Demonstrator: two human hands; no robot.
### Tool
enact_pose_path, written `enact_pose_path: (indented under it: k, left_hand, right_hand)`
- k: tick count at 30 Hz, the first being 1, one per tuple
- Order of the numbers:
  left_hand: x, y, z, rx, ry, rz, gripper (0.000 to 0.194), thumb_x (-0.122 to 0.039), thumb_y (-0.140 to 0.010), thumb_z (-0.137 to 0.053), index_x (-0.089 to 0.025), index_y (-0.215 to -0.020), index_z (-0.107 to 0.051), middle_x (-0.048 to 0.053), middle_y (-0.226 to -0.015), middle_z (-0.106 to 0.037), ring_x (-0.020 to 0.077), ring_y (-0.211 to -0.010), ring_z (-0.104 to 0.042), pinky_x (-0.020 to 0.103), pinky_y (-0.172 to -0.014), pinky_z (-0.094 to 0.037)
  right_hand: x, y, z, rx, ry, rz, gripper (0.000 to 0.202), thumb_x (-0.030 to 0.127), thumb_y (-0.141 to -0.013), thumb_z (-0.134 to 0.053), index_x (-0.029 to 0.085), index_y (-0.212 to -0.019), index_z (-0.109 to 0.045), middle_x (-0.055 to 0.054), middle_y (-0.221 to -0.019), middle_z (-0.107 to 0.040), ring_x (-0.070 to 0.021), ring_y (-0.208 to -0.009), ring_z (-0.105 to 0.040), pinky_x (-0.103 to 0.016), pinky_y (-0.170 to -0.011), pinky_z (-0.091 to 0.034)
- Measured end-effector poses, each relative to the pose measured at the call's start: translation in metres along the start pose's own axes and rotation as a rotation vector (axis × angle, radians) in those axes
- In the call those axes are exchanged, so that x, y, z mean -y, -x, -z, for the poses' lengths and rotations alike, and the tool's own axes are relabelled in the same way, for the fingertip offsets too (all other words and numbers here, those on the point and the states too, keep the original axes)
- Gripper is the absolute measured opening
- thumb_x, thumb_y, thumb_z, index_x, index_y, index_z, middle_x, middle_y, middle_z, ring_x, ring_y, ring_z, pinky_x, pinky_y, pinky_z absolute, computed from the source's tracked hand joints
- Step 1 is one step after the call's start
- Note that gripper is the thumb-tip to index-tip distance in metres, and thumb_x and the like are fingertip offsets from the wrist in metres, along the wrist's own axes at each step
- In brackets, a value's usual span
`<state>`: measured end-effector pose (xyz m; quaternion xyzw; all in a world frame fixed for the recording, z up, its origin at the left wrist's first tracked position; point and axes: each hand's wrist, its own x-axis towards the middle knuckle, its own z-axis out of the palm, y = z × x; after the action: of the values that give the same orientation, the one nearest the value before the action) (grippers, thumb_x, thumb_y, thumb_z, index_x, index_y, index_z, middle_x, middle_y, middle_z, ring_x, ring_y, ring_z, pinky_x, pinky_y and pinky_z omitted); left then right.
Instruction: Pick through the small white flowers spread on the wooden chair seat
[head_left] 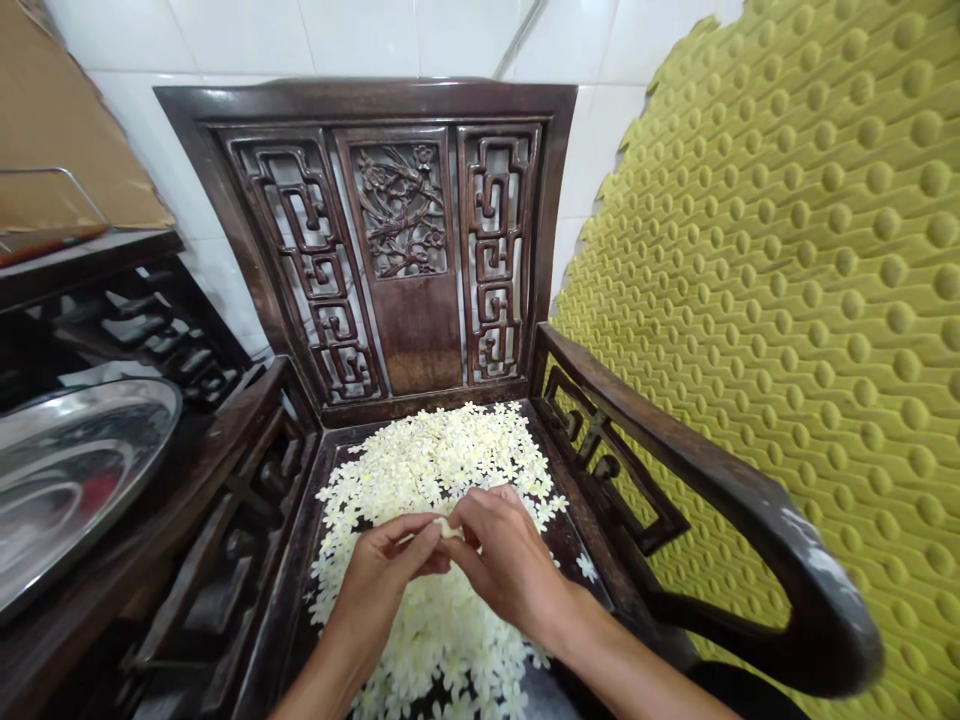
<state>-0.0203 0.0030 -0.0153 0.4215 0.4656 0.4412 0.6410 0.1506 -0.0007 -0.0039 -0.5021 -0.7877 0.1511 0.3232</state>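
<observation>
Over a carved wooden chair's seat, my left hand [386, 562] and my right hand [504, 552] meet fingertip to fingertip. Pinched between the thumbs and forefingers of both is a small pale flower [448, 529], mostly covered by the fingers. Below and beyond the hands, many loose cream-white flowers [450, 450] with yellowish centres are heaped and spread on the dark seat [324, 470]. One single flower [586, 567] lies apart, to the right of my right hand. Some blossoms under the wrists are hidden.
The dark chair back [416, 335] rises beyond the flowers, with a wooden armrest [697, 470] on the right. A round metal tray [161, 420] stands at the left. Yellow bumpy foam [825, 300] covers the right side, and cardboard [75, 120] is at upper left.
</observation>
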Motion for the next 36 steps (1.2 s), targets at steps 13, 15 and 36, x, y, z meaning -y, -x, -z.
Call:
enact_pose_path:
  k: [13, 15, 36]
  left_hand:
    - [-0.015, 0.006, -0.001, -0.069, -0.182, -0.195, 0.021, -0.037, -0.080, -0.072, -0.016, -0.077, -0.072, 0.004, -0.073, -0.071, 0.0194, -0.073, -0.064, 0.028, -0.071, -0.052]
    - [-0.017, 0.007, -0.001, -0.042, -0.177, -0.192, 0.020, -0.036, -0.081, -0.071, -0.016, -0.077, -0.071, 0.004, -0.074, -0.070, 0.0197, -0.075, -0.064, 0.029, -0.074, -0.051]
    - [-0.021, 0.007, 0.006, 0.136, -0.094, -0.002, 0.030, -0.043, -0.084, -0.069, -0.016, -0.071, -0.065, 0.001, -0.066, -0.061, 0.0154, -0.068, -0.055, 0.028, -0.071, -0.044]
  right_hand:
    - [0.006, -0.003, 0.005, -0.104, 0.004, 0.207, 0.013, 0.023, -0.097, -0.058, 0.022, -0.109, -0.063, -0.005, -0.096, -0.065, -0.0193, -0.089, -0.060, -0.037, -0.087, -0.038]
    - [0.007, -0.003, 0.007, -0.122, 0.008, 0.206, 0.014, 0.023, -0.098, -0.058, 0.022, -0.111, -0.063, -0.006, -0.099, -0.065, -0.0197, -0.090, -0.061, -0.038, -0.088, -0.037]
    - [0.010, 0.001, -0.002, 0.078, 0.145, 0.217, 0.027, 0.018, -0.102, -0.046, 0.018, -0.078, -0.058, -0.001, -0.071, -0.054, -0.0149, -0.068, -0.050, -0.033, -0.078, -0.032]
